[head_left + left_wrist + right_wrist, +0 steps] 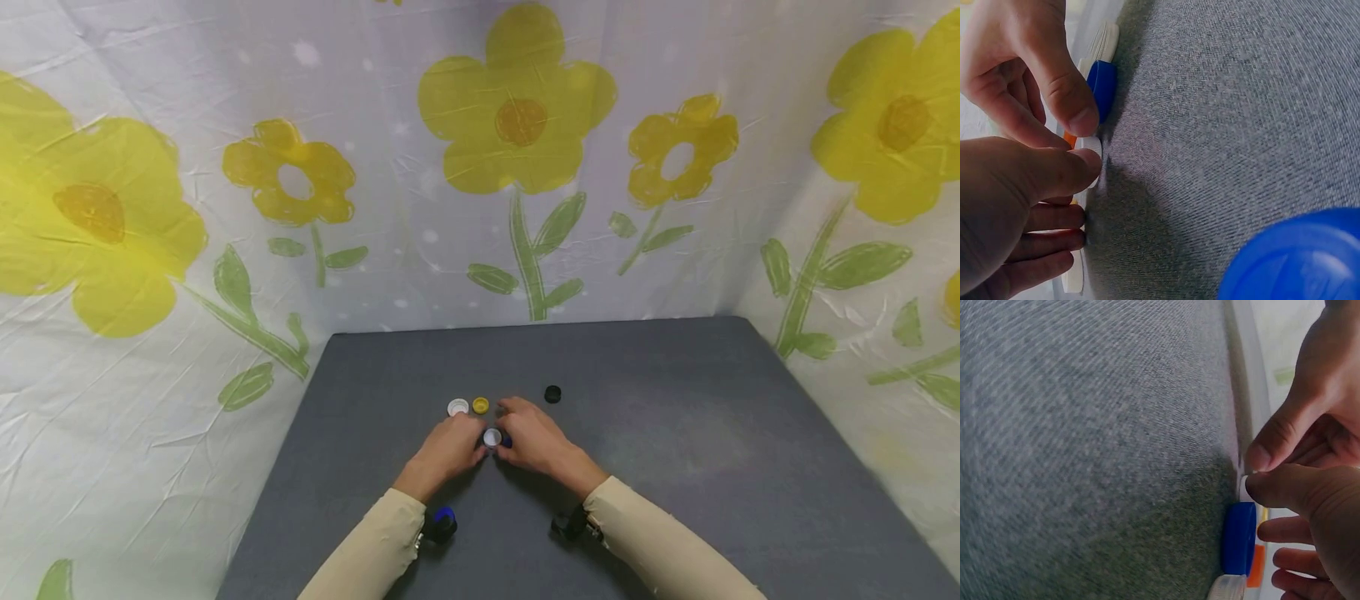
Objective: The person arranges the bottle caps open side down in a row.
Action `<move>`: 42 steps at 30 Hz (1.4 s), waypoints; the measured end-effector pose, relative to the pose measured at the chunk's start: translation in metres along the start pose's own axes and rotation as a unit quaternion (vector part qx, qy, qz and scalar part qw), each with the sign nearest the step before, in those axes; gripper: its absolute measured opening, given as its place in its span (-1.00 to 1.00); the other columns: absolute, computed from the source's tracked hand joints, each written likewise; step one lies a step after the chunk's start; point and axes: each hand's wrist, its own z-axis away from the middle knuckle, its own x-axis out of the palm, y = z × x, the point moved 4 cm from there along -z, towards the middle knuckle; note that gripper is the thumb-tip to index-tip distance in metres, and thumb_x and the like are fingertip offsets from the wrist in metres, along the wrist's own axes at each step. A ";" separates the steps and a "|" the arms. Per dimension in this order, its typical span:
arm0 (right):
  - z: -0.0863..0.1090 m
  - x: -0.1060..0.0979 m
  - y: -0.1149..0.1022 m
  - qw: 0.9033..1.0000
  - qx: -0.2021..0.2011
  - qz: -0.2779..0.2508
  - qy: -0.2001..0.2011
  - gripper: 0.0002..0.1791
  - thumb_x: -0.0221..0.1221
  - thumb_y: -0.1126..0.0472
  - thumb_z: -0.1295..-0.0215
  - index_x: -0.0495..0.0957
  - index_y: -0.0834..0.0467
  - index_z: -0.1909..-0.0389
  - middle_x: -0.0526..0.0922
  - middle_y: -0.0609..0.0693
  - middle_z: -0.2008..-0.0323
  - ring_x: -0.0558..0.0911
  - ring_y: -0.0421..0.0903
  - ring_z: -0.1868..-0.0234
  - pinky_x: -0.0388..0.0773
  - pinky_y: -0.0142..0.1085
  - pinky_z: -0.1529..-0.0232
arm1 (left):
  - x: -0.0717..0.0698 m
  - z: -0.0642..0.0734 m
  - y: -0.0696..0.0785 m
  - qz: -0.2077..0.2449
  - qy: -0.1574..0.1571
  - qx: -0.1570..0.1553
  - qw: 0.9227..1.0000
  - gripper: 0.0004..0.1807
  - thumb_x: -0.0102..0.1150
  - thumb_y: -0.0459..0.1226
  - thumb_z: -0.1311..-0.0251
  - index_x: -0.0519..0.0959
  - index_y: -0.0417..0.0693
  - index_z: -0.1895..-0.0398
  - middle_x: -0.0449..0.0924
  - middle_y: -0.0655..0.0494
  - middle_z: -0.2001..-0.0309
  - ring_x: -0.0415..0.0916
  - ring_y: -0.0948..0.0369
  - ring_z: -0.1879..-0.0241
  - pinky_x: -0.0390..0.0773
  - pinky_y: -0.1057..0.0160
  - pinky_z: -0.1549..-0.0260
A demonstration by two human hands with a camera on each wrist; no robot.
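A small white bottle cap (492, 437) sits on the table, open side up, between the two hands. My left hand (450, 446) pinches its left side; in the left wrist view the left thumb (1082, 167) lies against its ribbed edge. My right hand (536, 437) grips it from the right, and its thumb (1263, 485) touches the white rim in the right wrist view. Right beside it, under the right hand, is a blue cap (1239, 537), with an orange cap (1257, 565) behind. The far fingers of both hands are partly hidden.
Beyond the left hand lie a larger white cap (457, 407) and a yellow cap (481, 405). A black cap (552, 393) is past the right hand. Another blue cap (1304, 256) lies near the left wrist. A whitish ribbed cap (1107, 40) shows beyond the right hand.
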 end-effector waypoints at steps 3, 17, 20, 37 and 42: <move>0.000 0.003 0.000 1.000 0.004 0.002 0.000 -0.76 0.44 0.09 -0.04 0.74 0.16 0.33 0.65 0.24 -0.10 0.57 0.14 -0.20 0.47 0.01 -0.26 | 0.001 0.000 0.000 -0.008 0.005 -0.001 1.000 -0.81 0.46 -0.16 -0.08 0.61 0.01 0.45 0.68 0.02 0.43 0.68 0.03 0.40 0.61 0.00 0.48; 0.002 0.001 -0.006 0.998 0.041 -0.041 0.032 -0.86 0.41 0.19 -0.09 0.75 0.16 0.35 0.66 0.21 -0.07 0.59 0.11 -0.18 0.48 0.00 -0.23 | -0.003 0.004 0.000 -0.007 0.055 0.008 0.998 -0.87 0.43 -0.18 -0.13 0.65 0.08 0.49 0.69 0.08 0.47 0.66 0.06 0.45 0.59 0.00 0.50; 0.001 -0.002 -0.007 0.997 0.047 -0.055 0.037 -0.85 0.40 0.19 -0.10 0.76 0.16 0.32 0.67 0.21 -0.07 0.58 0.10 -0.19 0.49 -0.01 -0.23 | -0.010 0.007 0.002 -0.004 0.060 0.007 0.998 -0.87 0.43 -0.19 -0.13 0.65 0.08 0.48 0.68 0.08 0.47 0.66 0.05 0.45 0.59 0.00 0.50; 0.015 -0.047 -0.029 0.992 0.042 -0.087 0.084 -0.78 0.36 0.14 -0.16 0.76 0.12 0.19 0.62 0.06 -0.19 0.55 0.01 -0.26 0.61 -0.11 -0.07 | -0.058 0.030 0.015 0.025 0.088 0.048 0.995 -0.89 0.40 -0.18 -0.20 0.66 0.08 0.27 0.71 0.22 0.33 0.66 0.19 0.34 0.66 0.11 0.31; 0.020 -0.057 -0.036 0.991 0.035 -0.100 0.079 -0.79 0.37 0.12 -0.14 0.76 0.12 0.22 0.62 0.09 -0.18 0.56 0.02 -0.25 0.58 -0.08 -0.12 | -0.067 0.039 0.021 0.033 0.093 0.068 0.993 -0.85 0.41 -0.15 -0.19 0.67 0.06 0.24 0.71 0.24 0.32 0.65 0.21 0.34 0.64 0.15 0.34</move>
